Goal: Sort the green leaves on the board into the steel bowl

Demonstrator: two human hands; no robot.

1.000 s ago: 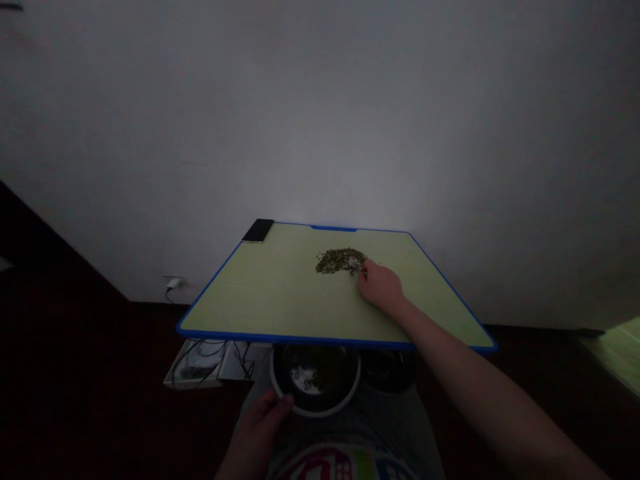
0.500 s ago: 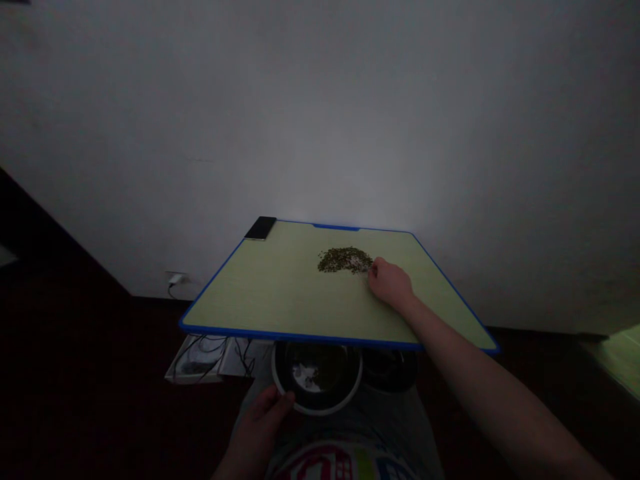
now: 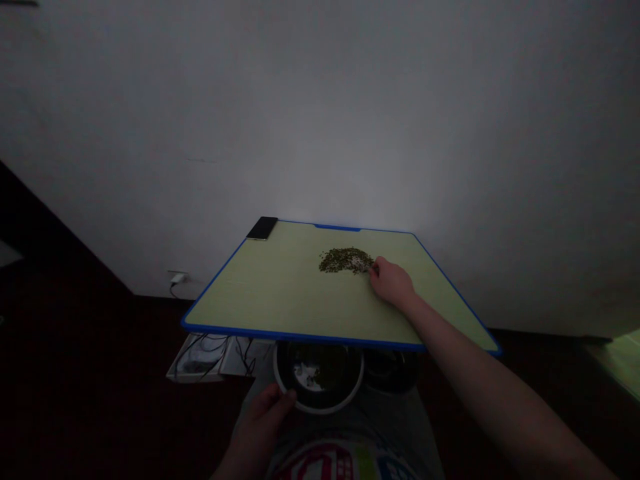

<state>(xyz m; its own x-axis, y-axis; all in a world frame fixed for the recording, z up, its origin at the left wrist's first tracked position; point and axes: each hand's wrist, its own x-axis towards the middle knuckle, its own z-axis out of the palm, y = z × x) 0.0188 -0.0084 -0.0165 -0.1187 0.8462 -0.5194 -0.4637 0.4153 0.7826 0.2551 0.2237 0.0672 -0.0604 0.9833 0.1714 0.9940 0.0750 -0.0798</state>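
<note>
Head view: right hand (image 3: 391,283) resting at right end of seed-like pile (image 3: 345,259) on table (image 3: 280,300), fingers curled together; whether they are gripping any bits, cannot tell. Left hand (image 3: 263,417) pinching near rim of bowl (image 3: 327,408), thumb and fingers partly closed. Bowl sitting just below table's near edge; phone (image 3: 263,228) lying at far left corner.

A black phone (image 3: 263,228) lies beyond the right hand (image 3: 391,283), to its left. Farther left of that hand, a white plug (image 3: 177,279) sits at the pale wall (image 3: 320,120). Left of and beyond the left hand (image 3: 263,417), dark cables (image 3: 220,347) trail over a whitish box (image 3: 187,377).
</note>
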